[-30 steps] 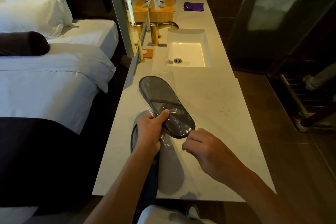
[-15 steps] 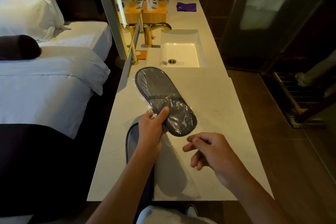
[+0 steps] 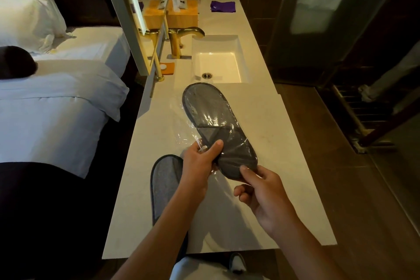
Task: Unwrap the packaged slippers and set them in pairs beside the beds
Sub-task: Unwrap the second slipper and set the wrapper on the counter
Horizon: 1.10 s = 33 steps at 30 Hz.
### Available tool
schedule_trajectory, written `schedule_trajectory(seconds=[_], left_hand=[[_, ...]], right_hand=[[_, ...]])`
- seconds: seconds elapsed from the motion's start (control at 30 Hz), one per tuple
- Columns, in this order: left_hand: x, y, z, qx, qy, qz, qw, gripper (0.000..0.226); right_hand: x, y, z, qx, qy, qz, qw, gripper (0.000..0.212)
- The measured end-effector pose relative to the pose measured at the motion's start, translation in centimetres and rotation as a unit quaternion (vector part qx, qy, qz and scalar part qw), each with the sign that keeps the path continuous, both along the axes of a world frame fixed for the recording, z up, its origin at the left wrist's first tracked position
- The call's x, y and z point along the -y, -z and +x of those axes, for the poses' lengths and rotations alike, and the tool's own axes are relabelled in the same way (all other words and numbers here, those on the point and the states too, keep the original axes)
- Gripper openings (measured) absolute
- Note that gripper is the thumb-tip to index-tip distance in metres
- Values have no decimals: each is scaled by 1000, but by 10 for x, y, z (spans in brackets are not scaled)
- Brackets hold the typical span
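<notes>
Head view: pale stone counter with sink; bed at left. Left hand raised over counter, thumb and curled fingers gripping packaged slippers mid-length. Right hand pinches near end, thumb on top. Clear wrap encloses grey slippers. Bare slipper flat on counter under left forearm.

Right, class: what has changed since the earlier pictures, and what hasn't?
The right hand moved up from clear of the packaged slippers and now pinches their near end. The left hand still grips their side; the loose slipper stays on the counter.
</notes>
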State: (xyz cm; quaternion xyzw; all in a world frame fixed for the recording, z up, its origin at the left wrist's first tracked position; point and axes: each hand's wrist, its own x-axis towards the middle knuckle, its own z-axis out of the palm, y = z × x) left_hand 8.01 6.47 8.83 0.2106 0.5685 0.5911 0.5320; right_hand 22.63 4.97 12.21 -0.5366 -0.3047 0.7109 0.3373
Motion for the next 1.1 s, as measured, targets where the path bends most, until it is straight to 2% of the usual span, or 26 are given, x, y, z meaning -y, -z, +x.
schedule_trajectory(seconds=[0.1,0.37,0.57,0.77,0.83,0.9,1.0,1.1], left_hand=[[-7,9,5,-19,21,-27,999,24],[-63,25,7,4,20,-109,994,32],[-115,32,9,64,18,-157,985,21],[-168,38,5,104,38,-190,976,20],[-186,41,0,129,29,-190,973,25],[-203,45,-4,119,23,-194,973,20],[-222,52,-1,84,19,-205,975,5],[-232,68,6,63,24,-207,976,14]], right_hand=[[-4,5,0,7,26,-12,1000,20],[4,19,7,43,66,-33,996,24],[-2,33,23,60,88,-78,991,23],[-12,49,42,44,104,-110,987,18],[-17,52,48,34,103,-121,987,17],[-24,59,52,30,105,-131,985,17],[-39,72,53,17,117,-135,984,28],[-57,78,48,-3,121,-126,985,22]])
